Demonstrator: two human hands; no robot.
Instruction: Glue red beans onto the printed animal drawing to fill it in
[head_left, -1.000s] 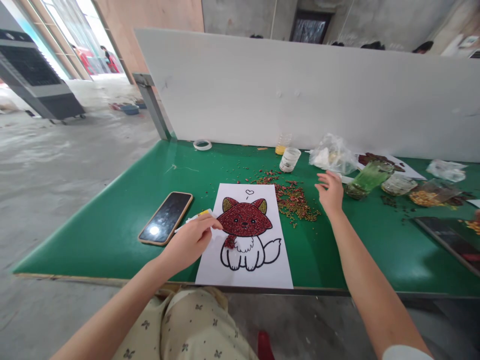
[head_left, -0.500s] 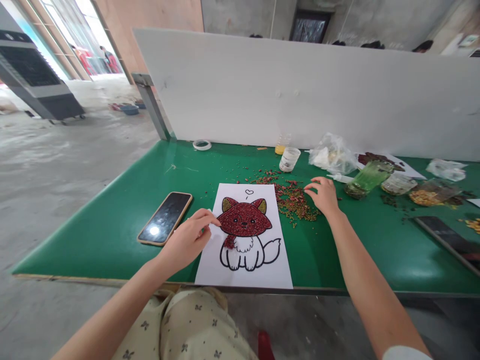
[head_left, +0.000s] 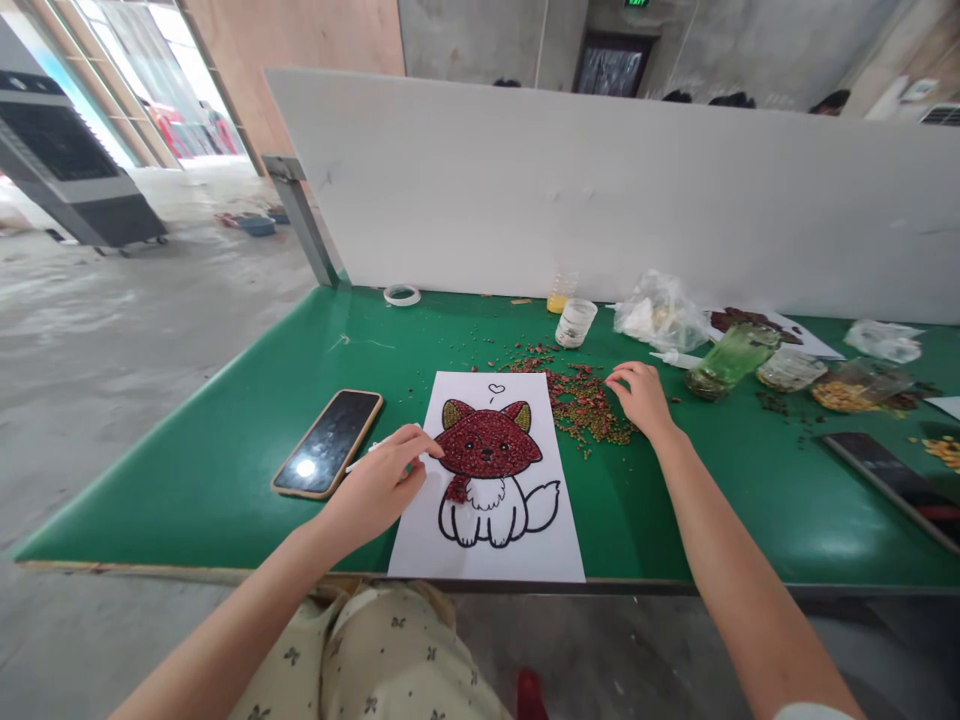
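A white sheet (head_left: 416,545) lies at the table's front edge, bearing a fox drawing (head_left: 491,455) whose head is covered in dark red grains, with green-yellow ears and a mostly white body. My left hand (head_left: 390,472) is over the sheet's left edge, closed around a thin white stick (head_left: 364,455), its index fingertip at the fox's left cheek. To the right, my right hand (head_left: 639,400) has its fingertips pressed together beside the pile of red and green beans (head_left: 589,405); anything between them is too small to name.
On the green table (head_left: 225,430) are a phone (head_left: 328,443) at left, tape roll (head_left: 402,295), clear cup (head_left: 576,323), plastic bag (head_left: 664,312), green jar (head_left: 731,362), white-nozzled tube (head_left: 675,358) and dark tablet (head_left: 892,480). A white board (head_left: 600,190) stands behind.
The white stick now shows behind my left hand, towards the phone. The fingertips of my right hand have come closer together beside the beans. The view has shifted slightly.
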